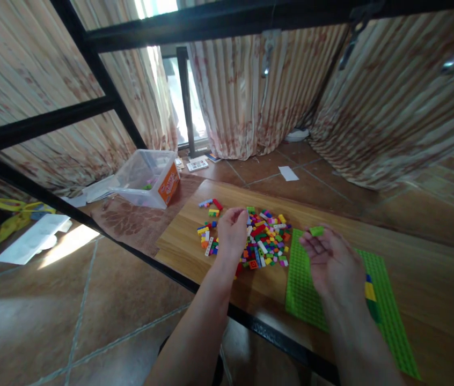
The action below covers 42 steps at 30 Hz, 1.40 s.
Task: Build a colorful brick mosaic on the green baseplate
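Note:
A heap of small coloured toy bricks [263, 238] is spread on the wooden tabletop [187, 236]. My left hand [232, 230] hovers over the heap's left side with its fingers curled together; whatever they hold, if anything, is hidden. My right hand [334, 262] is turned palm up above the green baseplate [303, 289], gripping a light green brick [316, 231] at the fingertips. Partly behind my right wrist, a row of blue, yellow and dark green bricks [370, 291] sits on the baseplate.
Beyond the table's left end stands a clear plastic box [146, 179] with an orange label and a few pieces inside. A black metal frame [110, 102] crosses the view. Striped curtains [235, 102] hang behind; a white paper [288, 173] lies on the tiled floor.

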{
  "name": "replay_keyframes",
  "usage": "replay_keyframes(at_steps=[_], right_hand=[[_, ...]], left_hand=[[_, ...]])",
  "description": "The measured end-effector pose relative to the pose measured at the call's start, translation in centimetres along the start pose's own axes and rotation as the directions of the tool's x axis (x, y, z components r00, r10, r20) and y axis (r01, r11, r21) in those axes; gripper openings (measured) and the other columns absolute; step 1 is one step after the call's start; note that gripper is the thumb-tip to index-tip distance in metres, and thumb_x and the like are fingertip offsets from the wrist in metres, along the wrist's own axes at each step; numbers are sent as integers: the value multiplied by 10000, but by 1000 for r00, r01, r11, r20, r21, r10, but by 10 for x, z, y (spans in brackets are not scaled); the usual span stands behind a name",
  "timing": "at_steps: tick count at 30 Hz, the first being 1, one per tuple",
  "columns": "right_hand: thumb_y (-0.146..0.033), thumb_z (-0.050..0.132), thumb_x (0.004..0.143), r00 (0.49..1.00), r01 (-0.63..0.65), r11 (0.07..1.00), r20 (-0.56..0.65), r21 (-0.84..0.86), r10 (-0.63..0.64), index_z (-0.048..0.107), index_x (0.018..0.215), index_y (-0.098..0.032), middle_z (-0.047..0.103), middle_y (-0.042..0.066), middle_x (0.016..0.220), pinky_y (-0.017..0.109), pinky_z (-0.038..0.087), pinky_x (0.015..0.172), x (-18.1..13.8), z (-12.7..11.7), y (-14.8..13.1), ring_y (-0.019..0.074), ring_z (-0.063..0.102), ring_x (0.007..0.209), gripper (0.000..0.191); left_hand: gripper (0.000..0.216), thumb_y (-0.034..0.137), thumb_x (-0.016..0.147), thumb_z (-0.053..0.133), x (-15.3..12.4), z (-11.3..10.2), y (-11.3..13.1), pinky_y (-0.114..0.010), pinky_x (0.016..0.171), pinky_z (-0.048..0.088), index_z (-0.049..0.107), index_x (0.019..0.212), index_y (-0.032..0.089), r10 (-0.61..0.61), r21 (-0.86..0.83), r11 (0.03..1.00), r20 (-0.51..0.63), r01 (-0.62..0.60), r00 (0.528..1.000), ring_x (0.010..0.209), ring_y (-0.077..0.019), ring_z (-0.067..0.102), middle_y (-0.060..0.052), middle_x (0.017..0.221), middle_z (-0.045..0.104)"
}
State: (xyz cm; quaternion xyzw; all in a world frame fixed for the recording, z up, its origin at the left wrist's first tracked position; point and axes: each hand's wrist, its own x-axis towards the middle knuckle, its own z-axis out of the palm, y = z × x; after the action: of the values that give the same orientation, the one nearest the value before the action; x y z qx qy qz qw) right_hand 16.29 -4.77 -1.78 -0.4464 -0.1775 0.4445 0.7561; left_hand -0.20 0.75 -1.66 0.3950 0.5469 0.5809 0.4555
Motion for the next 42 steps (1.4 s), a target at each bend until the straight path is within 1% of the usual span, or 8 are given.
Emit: replay_keyframes(at_steps=[8, 15, 20, 24, 28, 31, 38, 42], right_hand=[[-176, 663, 745, 997, 62, 994, 42, -90, -59, 697, 914, -180, 752, 37, 783, 318, 601, 767, 1, -12, -15, 161, 734, 750, 172], [-179, 713, 701, 965, 245, 952, -53, -183, -258, 698, 888, -212, 718, -13, 798, 323, 585, 822, 18, -58, -62, 134, 713, 772, 191], [-289, 796, 641, 975, 179, 899, -48, -400, -216, 702, 906, -223, 713, -7, 804, 309, 577, 728, 21, -87, -78, 141, 692, 733, 289], [-342, 779, 650, 993, 114, 763, 40, -636, -115, 710, 943, -208, 724, 25, 794, 319, 553, 677, 20, -104, -75, 172, 678, 724, 329], [-339, 694, 726, 977, 206, 598, 195, -775, -85, 714, 933, -210, 751, 52, 886, 373, 536, 795, 17, -111, -65, 214, 690, 855, 245], [-306, 632, 772, 964, 258, 500, 251, -827, -82, 712, 926, -225, 751, 51, 949, 411, 508, 881, 15, -111, -61, 233, 687, 958, 191], [-274, 604, 803, 940, 342, 290, 331, -894, -87, 722, 928, -226, 735, 70, 1005, 442, 455, 951, 14, -114, -62, 242, 638, 992, 178], [-298, 602, 808, 934, 357, 270, 341, -894, -105, 730, 934, -239, 736, 58, 1017, 436, 450, 954, 16, -115, -60, 235, 632, 986, 188]], left_hand=[[85, 180, 759, 629, -10, 9, 10, -225, 695, 455, 694, 792, 135, 3, -11, 1000, 47, -3, 999, 698, -117, 591, -4, 724, 673], [116, 226, 768, 632, -30, 25, 11, -234, 709, 456, 713, 792, 146, 12, -19, 1000, 203, -8, 979, 703, -120, 594, -4, 734, 682], [111, 221, 786, 615, -52, 46, 4, -237, 678, 460, 706, 780, 160, 3, 38, 999, 352, -18, 936, 688, -130, 605, -3, 725, 686], [110, 188, 807, 593, -69, 61, -4, -252, 667, 477, 699, 819, 161, -15, 176, 981, 464, -76, 886, 697, -146, 629, -24, 777, 710], [142, 181, 839, 570, -83, 71, -8, -291, 737, 497, 704, 884, 165, 14, 303, 929, 543, -211, 840, 783, -175, 657, -56, 878, 737], [154, 184, 844, 566, -89, 76, -9, -297, 724, 498, 704, 911, 168, 0, 364, 895, 575, -256, 818, 761, -178, 657, -57, 887, 739], [169, 177, 839, 567, -94, 82, -11, -293, 715, 518, 682, 963, 176, -33, 411, 873, 590, -265, 807, 760, -181, 666, -55, 887, 731], [197, 171, 849, 558, -94, 82, -12, -310, 752, 529, 669, 1012, 174, -10, 423, 851, 606, -311, 796, 797, -188, 672, -75, 959, 729]])
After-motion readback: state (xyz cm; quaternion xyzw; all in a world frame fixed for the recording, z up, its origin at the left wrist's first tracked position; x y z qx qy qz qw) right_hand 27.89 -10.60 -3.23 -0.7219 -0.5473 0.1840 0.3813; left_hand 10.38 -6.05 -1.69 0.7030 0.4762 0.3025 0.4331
